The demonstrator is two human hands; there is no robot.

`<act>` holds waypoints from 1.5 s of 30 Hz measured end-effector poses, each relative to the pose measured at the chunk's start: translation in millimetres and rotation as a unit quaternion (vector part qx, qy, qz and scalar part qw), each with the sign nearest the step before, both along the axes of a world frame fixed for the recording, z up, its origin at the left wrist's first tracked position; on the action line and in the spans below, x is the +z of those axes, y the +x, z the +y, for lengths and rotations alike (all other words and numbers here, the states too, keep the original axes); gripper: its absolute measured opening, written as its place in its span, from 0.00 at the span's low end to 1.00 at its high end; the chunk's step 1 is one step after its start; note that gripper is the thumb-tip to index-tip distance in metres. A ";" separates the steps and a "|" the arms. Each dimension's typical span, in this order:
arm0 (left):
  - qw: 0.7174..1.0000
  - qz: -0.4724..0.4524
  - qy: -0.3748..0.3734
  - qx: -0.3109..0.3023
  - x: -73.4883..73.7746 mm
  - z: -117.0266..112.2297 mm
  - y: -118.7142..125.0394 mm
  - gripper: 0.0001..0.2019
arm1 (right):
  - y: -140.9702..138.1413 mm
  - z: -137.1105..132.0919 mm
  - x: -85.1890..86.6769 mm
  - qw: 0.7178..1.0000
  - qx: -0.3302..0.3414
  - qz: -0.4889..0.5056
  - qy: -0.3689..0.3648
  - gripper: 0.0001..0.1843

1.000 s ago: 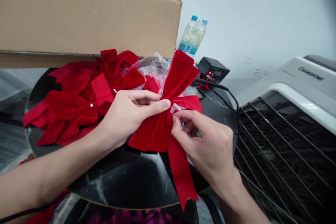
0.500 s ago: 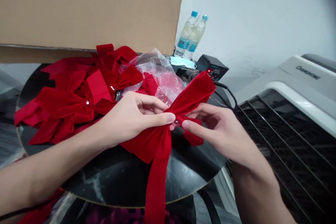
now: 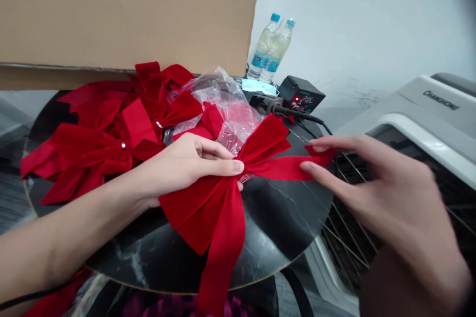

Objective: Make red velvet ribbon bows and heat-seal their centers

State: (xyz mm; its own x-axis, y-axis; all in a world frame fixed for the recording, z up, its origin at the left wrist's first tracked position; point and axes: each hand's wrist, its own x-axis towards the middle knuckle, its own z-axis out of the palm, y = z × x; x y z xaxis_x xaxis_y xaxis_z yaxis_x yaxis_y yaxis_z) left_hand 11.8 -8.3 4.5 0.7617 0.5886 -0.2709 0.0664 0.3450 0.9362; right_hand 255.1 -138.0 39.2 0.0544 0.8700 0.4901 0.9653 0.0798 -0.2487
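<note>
A red velvet bow (image 3: pixel 197 208) is pinched at its gathered centre between the thumb and fingers of my left hand (image 3: pixel 201 161). Its loops fan out on both sides, and one long tail hangs down over the table's front edge. Off to the right, my right hand (image 3: pixel 386 188), slightly blurred, has the bow's other tail (image 3: pixel 284 168) loosely between thumb and forefinger. That tail stretches sideways from the knot, its end curling back near the fingertips. Several more red bows (image 3: pixel 92 148) lie piled at the left.
Beneath is a round black marbled table (image 3: pixel 275 237). Behind stand a cardboard box (image 3: pixel 126 15), a clear plastic bag (image 3: pixel 238 109), two water bottles (image 3: pixel 269 49), a blue mask (image 3: pixel 259 87) and a black control box (image 3: pixel 302 95) with a cable. A Changhong appliance (image 3: pixel 427 104) flanks the right.
My right hand has moved away from the knot to the right, drawing out a tail. The upper right loop sits lower and fuller. My left hand keeps its pinch.
</note>
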 end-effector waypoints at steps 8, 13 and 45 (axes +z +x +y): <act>0.997 0.008 0.040 0.058 -5.5 -4.8 4.2 0.20 | -50.8 2.1 -25.8 0.983 0.171 -0.060 0.043 0.09; 0.995 0.013 0.099 0.026 -6.0 -5.9 4.1 0.26 | -56.4 10.6 -30.3 0.986 0.136 -0.078 0.057 0.15; 0.976 0.066 0.203 -0.036 -21.2 3.2 4.0 0.08 | 78.0 154.9 -91.6 0.871 -0.015 0.490 0.044 0.30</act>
State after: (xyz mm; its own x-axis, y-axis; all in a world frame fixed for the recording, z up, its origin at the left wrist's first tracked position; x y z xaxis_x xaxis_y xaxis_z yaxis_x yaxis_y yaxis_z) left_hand 15.8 -5.1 -16.6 0.7792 0.6139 -0.1262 0.2069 -0.0619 0.9764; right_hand 333.2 16.9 -52.4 0.5062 0.8221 0.2606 0.2955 0.1185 -0.9480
